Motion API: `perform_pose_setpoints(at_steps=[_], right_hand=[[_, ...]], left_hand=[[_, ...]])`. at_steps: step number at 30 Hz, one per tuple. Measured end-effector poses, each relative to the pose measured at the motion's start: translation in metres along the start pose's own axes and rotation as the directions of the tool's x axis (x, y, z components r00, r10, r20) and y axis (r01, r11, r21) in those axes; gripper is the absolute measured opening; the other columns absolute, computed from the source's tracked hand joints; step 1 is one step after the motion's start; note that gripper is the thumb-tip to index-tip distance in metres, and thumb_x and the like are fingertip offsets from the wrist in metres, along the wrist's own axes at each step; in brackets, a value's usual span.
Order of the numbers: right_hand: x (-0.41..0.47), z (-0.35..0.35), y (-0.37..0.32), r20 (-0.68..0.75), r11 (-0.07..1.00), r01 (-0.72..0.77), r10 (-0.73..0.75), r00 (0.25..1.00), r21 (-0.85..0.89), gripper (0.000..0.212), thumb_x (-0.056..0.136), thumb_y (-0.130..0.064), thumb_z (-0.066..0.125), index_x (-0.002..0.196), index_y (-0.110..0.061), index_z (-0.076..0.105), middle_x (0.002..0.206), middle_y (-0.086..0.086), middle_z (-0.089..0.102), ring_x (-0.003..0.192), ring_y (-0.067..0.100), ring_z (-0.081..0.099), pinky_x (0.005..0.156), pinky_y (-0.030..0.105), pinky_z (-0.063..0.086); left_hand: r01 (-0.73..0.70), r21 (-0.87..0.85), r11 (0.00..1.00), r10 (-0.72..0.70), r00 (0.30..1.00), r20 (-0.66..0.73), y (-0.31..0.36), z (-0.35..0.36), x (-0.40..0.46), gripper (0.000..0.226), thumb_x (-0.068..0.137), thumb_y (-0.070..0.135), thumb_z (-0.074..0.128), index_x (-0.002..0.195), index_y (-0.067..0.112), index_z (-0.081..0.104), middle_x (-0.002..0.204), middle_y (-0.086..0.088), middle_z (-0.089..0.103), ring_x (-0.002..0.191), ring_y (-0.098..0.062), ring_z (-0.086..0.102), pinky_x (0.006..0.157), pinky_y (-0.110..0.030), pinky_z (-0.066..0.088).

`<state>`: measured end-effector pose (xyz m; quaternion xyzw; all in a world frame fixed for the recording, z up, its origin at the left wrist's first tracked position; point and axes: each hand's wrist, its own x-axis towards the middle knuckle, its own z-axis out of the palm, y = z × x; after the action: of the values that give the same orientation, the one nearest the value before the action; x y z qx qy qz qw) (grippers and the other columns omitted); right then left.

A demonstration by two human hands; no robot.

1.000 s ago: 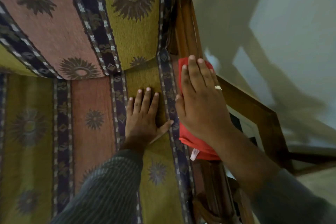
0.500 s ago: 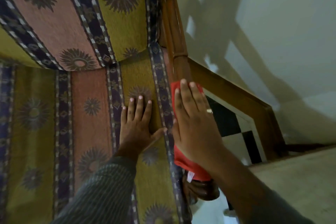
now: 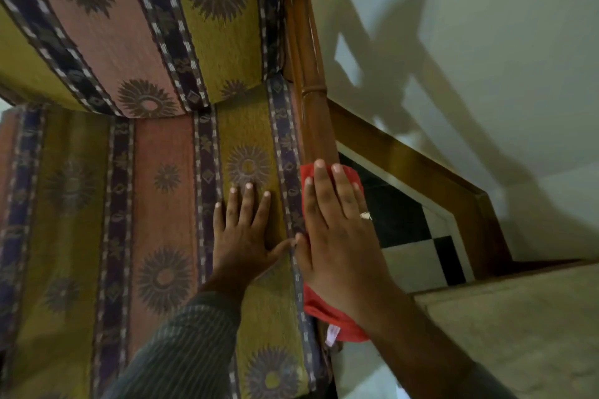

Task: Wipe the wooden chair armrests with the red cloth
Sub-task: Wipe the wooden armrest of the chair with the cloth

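Note:
The brown wooden armrest (image 3: 316,120) runs along the right side of the chair, from the backrest toward me. My right hand (image 3: 337,236) lies flat on the red cloth (image 3: 334,317), pressing it onto the front part of the armrest. The cloth shows beyond my fingertips and under my wrist, with a white tag hanging at its near end. My left hand (image 3: 243,236) rests flat, fingers spread, on the patterned seat cushion (image 3: 162,204) beside the armrest, its thumb touching my right hand.
The striped backrest cushion (image 3: 129,26) fills the upper left. A wooden side rail (image 3: 421,172) slants down to the right of the armrest, close to a pale wall (image 3: 486,58). Black and white floor tiles (image 3: 421,236) show below it.
My right hand has slid the red cloth along the armrest toward me, away from the backrest. My left hand stays pressed on the seat cushion.

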<state>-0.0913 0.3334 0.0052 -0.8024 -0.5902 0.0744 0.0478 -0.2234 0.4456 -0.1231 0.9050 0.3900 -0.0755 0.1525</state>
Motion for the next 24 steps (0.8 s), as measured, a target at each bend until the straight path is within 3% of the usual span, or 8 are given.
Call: perform_pose_setpoints(at_steps=[3,7,9,11,14,19,22,24], right_hand=[[0.017,0.0,0.005,-0.052,0.999,0.007,-0.005,0.999,0.032,0.069,0.098,-0.039,0.033,0.155,-0.007,0.011,0.166,0.016,0.004,0.152,0.03,-0.004,0.123,0.049,0.011],[0.05,-0.006,0.012,-0.004,0.906,-0.212,0.229,0.973,0.367,0.072,0.102,-0.041,0.034,0.155,-0.014,-0.005,0.166,0.008,-0.01,0.148,0.017,-0.014,0.117,0.036,0.003],[0.055,-0.006,0.012,-0.019,0.957,-0.184,0.193,0.981,0.222,0.069,0.101,-0.04,0.032,0.155,-0.01,0.0,0.166,0.012,-0.005,0.151,0.026,-0.01,0.12,0.041,0.005],[0.05,-0.007,0.012,-0.035,1.0,0.016,-0.016,0.999,-0.006,0.063,0.1,-0.038,0.031,0.154,-0.006,0.019,0.166,0.014,0.009,0.153,0.033,-0.001,0.123,0.049,0.008],[0.026,-0.007,0.021,0.004,0.968,0.244,-0.244,0.97,-0.052,0.063,0.097,-0.048,0.038,0.147,-0.009,0.039,0.164,0.008,0.022,0.153,0.031,0.005,0.122,0.054,0.009],[0.008,-0.003,0.015,-0.002,0.994,0.007,-0.007,1.0,0.114,0.083,0.095,-0.056,0.041,0.156,-0.009,0.01,0.167,0.011,-0.002,0.153,0.03,-0.01,0.122,0.053,0.017],[0.026,-0.004,0.0,-0.045,0.992,-0.117,0.119,0.992,0.036,0.083,0.098,-0.054,0.037,0.155,-0.004,0.006,0.165,0.019,0.0,0.152,0.036,-0.004,0.121,0.053,0.017],[0.031,-0.003,-0.007,-0.033,0.993,-0.103,0.101,0.994,-0.065,0.08,0.099,-0.052,0.034,0.154,-0.001,0.007,0.165,0.02,-0.001,0.152,0.036,-0.005,0.122,0.053,0.01]], left_hand=[[-0.003,-0.001,1.0,0.003,1.0,-0.006,-0.001,0.004,0.0,0.105,0.078,0.088,0.001,0.158,0.023,0.018,0.167,-0.014,0.01,0.153,-0.04,0.005,0.12,-0.064,0.009],[-0.017,0.019,1.0,0.017,1.0,-0.019,-0.003,0.008,0.001,0.107,0.077,0.09,0.005,0.158,0.022,0.02,0.167,-0.014,0.014,0.153,-0.041,0.009,0.119,-0.065,0.011],[-0.016,0.019,1.0,0.017,1.0,-0.025,-0.002,0.008,0.002,0.107,0.076,0.09,0.007,0.158,0.021,0.022,0.167,-0.015,0.014,0.153,-0.041,0.01,0.119,-0.064,0.012],[-0.01,0.015,1.0,0.01,1.0,-0.019,-0.002,0.007,0.002,0.107,0.076,0.09,0.006,0.158,0.022,0.022,0.167,-0.014,0.013,0.153,-0.04,0.008,0.119,-0.064,0.01],[-0.011,0.002,1.0,0.011,1.0,-0.011,-0.004,0.006,0.001,0.108,0.075,0.09,-0.001,0.159,0.024,0.015,0.168,-0.012,0.007,0.154,-0.038,0.0,0.12,-0.064,0.007],[-0.004,0.006,1.0,0.004,0.999,-0.033,-0.007,0.011,0.002,0.106,0.075,0.091,0.003,0.159,0.026,0.012,0.168,-0.01,0.004,0.154,-0.036,-0.003,0.121,-0.063,0.006],[-0.01,-0.005,1.0,0.01,0.999,-0.037,-0.006,0.016,0.004,0.103,0.077,0.088,0.006,0.159,0.026,0.014,0.168,-0.012,0.009,0.154,-0.037,0.002,0.12,-0.064,0.008],[-0.001,-0.015,1.0,0.001,0.999,-0.043,-0.006,0.017,0.004,0.099,0.079,0.085,0.006,0.158,0.026,0.016,0.168,-0.012,0.012,0.154,-0.038,0.005,0.119,-0.064,0.009]])
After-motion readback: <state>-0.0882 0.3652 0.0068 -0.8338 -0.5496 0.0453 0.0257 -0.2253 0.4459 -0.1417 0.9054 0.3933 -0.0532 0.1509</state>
